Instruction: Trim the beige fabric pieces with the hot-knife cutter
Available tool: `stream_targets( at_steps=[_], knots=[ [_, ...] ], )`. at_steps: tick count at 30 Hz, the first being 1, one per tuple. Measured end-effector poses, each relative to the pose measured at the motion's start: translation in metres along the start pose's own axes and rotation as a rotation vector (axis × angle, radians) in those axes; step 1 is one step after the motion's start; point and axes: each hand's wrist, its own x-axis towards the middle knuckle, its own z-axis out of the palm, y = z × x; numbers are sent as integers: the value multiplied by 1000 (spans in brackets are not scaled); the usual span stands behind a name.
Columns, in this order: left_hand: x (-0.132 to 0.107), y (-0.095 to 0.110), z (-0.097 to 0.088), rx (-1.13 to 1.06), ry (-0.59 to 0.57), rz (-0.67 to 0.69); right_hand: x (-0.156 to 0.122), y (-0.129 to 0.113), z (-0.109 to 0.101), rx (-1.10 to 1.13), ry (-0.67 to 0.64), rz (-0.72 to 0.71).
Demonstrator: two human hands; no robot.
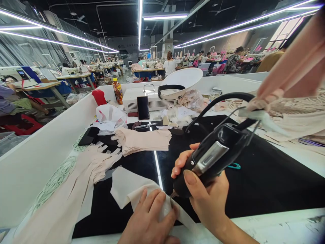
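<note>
A black handheld power tool (210,157) with a silver plate and a narrow metal tip is gripped in my right hand (209,200), thumb and fingers wrapped round its front end. The tip points down at a thin beige fabric piece (142,193). My left hand (149,217) presses on this fabric, fingers close together and slightly bent, the thumb close to the tip. Part of the fabric lies hidden under that hand. A thick black cord (218,98) curves from the tool's back, where a pale beige cloth strip (291,61) hangs down to it.
Beige fabric stacks (143,139) lie on the black board (254,189), with long strips (63,189) and green cord (56,183) at left. Behind are a phone (143,107), a white box (132,98), a visor hat (185,81) and a bottle (117,90). People sit at sewing machines beyond.
</note>
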Motion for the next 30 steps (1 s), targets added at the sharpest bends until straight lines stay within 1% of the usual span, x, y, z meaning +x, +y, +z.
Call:
stream_targets(
  at_steps=[3, 7, 10, 15, 19, 23, 27, 30],
  knots=[
    [1, 4, -1, 19, 42, -28, 0, -2, 2, -20, -10, -8],
    [-2, 4, -3, 53, 21, 4, 2, -3, 3, -23, -12, -2],
    [-7, 2, -1, 63, 31, -2, 3, -1, 3, 17, -13, 10],
    [-16, 1, 7, 66, -22, 14, 5, 4, 3, 38, -36, -1],
    [-21, 2, 7, 52, -67, 26, 3, 5, 3, 25, -75, -13],
    [-24, 3, 8, 47, -85, 20, 1, 3, 5, 8, -51, 23],
    [-19, 4, 8, 34, -68, 11, 5, 3, 7, -5, -35, 30],
    [-6, 3, -5, -42, -112, -46, 9, 2, 6, 9, -43, 24]
  ],
)
